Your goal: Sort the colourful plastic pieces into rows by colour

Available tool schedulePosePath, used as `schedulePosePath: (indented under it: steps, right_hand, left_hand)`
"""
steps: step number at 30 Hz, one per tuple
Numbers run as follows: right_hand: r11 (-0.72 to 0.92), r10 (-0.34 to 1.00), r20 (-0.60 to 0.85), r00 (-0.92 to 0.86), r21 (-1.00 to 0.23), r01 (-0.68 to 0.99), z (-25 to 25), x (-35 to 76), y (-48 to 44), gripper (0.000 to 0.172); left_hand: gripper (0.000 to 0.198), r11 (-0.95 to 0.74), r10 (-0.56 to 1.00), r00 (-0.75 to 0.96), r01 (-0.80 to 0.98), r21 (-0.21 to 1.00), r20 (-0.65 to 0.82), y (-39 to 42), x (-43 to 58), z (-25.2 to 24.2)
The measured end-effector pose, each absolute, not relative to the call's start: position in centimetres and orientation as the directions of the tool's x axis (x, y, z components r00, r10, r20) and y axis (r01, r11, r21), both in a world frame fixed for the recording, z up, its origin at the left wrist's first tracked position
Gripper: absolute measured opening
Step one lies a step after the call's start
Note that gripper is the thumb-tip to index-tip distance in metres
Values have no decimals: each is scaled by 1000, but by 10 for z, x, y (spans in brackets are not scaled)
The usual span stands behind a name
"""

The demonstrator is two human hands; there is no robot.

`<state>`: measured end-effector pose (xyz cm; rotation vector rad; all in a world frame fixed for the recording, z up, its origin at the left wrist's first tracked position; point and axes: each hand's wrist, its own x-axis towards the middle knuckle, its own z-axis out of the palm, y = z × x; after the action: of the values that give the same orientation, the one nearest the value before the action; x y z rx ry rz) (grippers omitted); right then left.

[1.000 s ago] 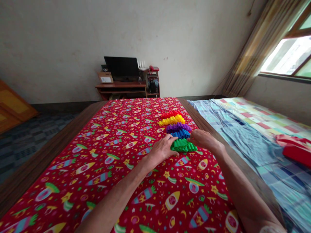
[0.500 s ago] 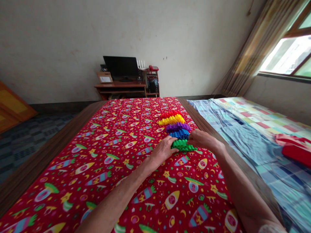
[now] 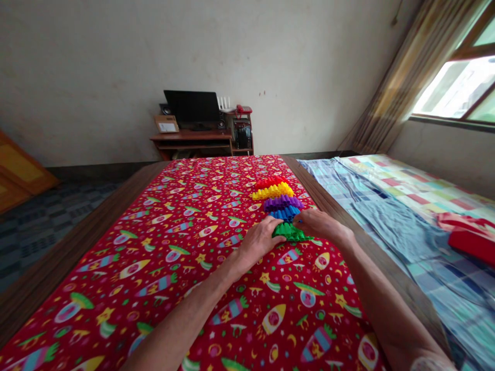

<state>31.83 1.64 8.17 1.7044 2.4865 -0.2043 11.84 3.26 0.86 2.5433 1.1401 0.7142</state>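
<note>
Apparently the colours lie in separate rows to keep each distinct: the red strip (image 3: 269,181) farthest, then the yellow strip (image 3: 273,191), purple strip (image 3: 283,203) and blue strip (image 3: 284,213), with the green strip (image 3: 292,233) nearest me on the patterned cloth (image 3: 216,206). My left hand (image 3: 258,241), half closed, has the green one's left end between thumb and fingers, seemingly to steady it. My right hand (image 3: 323,224) curls over its far edge, fingertips bunched; whether they pinch anything, I cannot tell.
</note>
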Motion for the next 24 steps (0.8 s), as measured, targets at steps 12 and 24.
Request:
schedulePosePath:
  steps: [12, 24]
  right_hand:
    - [339, 940, -23, -341, -67, 939, 81, 321, 17, 25]
    - [880, 394, 149, -907, -347, 325, 46, 191, -77, 30]
  left_hand:
    - [47, -652, 758, 567, 649, 392, 322, 28, 115, 22]
    - [42, -504, 819, 404, 846, 174, 408, 16, -7, 11]
